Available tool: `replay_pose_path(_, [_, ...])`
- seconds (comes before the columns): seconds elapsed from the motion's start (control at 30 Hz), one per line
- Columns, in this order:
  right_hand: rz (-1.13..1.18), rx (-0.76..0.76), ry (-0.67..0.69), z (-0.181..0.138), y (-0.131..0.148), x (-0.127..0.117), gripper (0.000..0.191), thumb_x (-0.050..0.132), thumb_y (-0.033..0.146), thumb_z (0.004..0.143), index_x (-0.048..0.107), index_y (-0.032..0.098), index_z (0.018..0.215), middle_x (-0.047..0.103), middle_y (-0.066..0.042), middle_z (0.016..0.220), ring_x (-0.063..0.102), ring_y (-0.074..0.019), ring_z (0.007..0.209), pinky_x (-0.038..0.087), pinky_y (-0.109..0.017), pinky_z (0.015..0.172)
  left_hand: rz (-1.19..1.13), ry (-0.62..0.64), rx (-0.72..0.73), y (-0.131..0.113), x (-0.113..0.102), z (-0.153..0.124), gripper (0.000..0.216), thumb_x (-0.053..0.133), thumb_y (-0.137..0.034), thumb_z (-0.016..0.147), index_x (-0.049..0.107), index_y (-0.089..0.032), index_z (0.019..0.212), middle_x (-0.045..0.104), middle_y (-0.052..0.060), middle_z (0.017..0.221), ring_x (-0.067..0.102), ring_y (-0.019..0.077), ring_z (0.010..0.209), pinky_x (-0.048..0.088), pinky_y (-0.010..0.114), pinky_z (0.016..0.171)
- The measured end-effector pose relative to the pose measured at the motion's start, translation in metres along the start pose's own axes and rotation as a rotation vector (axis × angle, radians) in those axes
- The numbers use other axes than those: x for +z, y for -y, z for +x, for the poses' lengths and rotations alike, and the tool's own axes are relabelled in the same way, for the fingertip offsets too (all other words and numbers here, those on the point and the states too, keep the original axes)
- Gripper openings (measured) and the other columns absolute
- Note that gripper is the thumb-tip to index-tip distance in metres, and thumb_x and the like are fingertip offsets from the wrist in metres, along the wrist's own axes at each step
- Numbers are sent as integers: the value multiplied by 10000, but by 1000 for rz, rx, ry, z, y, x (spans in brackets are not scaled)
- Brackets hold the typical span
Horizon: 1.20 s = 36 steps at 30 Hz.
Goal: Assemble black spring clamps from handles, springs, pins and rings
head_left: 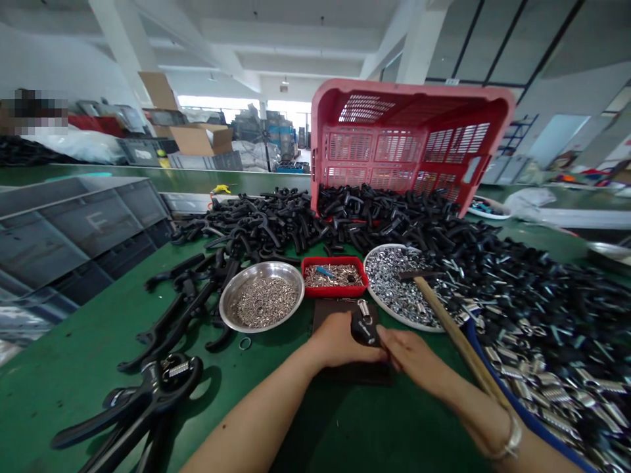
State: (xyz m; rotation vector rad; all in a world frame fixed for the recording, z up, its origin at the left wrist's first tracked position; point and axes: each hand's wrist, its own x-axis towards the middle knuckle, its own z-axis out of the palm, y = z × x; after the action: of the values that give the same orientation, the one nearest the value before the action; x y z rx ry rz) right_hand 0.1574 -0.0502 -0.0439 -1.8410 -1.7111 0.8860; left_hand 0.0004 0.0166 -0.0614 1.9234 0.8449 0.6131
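Note:
My left hand (335,340) is wrapped round a black plastic clamp part (363,330) over a dark flat block (362,374). A shiny metal coil spring (363,307) shows at the far end of that part. My right hand (409,355) is closed against the part's right side, its fingertips touching it; anything small between them is hidden. Just beyond the block are a red tray (336,292) of small metal pins, and a steel bowl (263,325) of tiny metal pieces to its left. A hammer (444,318) rests its head on a white plate (394,314) of metal parts.
Black plastic clamp parts (266,223) are heaped across the back, spilling from a tipped red crate (414,89). Assembled clamps (148,401) lie front left, beside grey bins (89,223). A blue-rimmed container (513,404) of springs stands at the right. A metal ring (245,343) lies by the bowl.

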Motion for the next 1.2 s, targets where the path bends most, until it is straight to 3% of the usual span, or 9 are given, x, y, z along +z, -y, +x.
replay_pose_path(0.07, [-309, -295, -207, 3, -6, -7, 274, 384, 355, 822, 579, 171, 878, 611, -96, 885, 551, -205, 847, 432, -355, 738, 141, 107, 30, 0, -5, 0, 444, 686, -535, 516, 604, -185, 776, 627, 15, 730, 564, 181, 635, 379, 243, 546])
replay_pose_path(0.1, [-421, -422, -228, 5, -9, -10, 259, 407, 272, 809, 561, 181, 995, 587, -106, 1040, 515, -219, 982, 406, -378, 824, 199, 158, 61, 0, -8, 0, 420, 679, -535, 524, 607, -193, 757, 622, 7, 707, 562, 178, 613, 371, 239, 531])
replay_pose_path(0.2, [-601, -584, -66, 15, -15, -10, 300, 393, 160, 810, 544, 194, 1068, 590, -93, 1069, 519, -205, 1002, 415, -366, 838, 378, 246, 135, 1, -17, 4, 374, 666, -544, 523, 595, -210, 675, 580, -8, 608, 533, 164, 531, 344, 235, 491])
replay_pose_path(0.37, [-600, -406, -78, 20, -17, 9, 224, 411, 261, 845, 580, 145, 935, 604, -101, 871, 570, -204, 833, 453, -336, 731, 704, 53, 148, 7, -27, 9, 549, 696, -577, 423, 577, -178, 780, 583, 74, 731, 554, 252, 653, 400, 316, 603])
replay_pose_path(0.47, [-532, -348, -170, 20, -18, 15, 235, 387, 258, 852, 562, 131, 945, 589, -124, 918, 569, -210, 862, 448, -341, 757, 800, -36, 142, 14, -25, 8, 628, 699, -563, 451, 548, -144, 894, 556, 156, 935, 514, 341, 882, 382, 408, 773])
replay_pose_path(0.57, [-382, -362, -219, 20, -22, 12, 256, 361, 232, 858, 520, 120, 1024, 587, -139, 985, 562, -217, 926, 437, -359, 807, 756, -50, 104, 21, -22, 3, 569, 664, -539, 559, 523, -139, 939, 526, 170, 1021, 453, 340, 1002, 317, 432, 886])
replay_pose_path(0.7, [-85, -433, -86, 17, -20, 3, 245, 377, 250, 865, 533, 181, 1040, 605, -78, 1012, 559, -173, 952, 428, -322, 843, 637, 21, 140, 25, -30, -4, 561, 606, -527, 644, 487, -160, 1051, 521, 135, 1086, 443, 301, 1042, 298, 405, 920])
replay_pose_path(0.83, [103, -416, -36, 15, -7, -2, 253, 359, 311, 881, 554, 194, 993, 620, -46, 975, 561, -157, 925, 428, -295, 822, 466, 194, 216, 17, -41, -11, 458, 469, -532, 743, 507, -171, 1022, 564, 92, 937, 523, 230, 833, 383, 305, 738])
replay_pose_path(1.2, [62, -379, 146, 6, 5, -21, 294, 363, 378, 870, 582, 196, 942, 609, -18, 827, 545, -146, 765, 419, -269, 700, 197, 304, 261, 10, -35, -20, 659, 268, -698, 733, 543, -144, 960, 538, 75, 830, 488, 188, 712, 367, 251, 624])
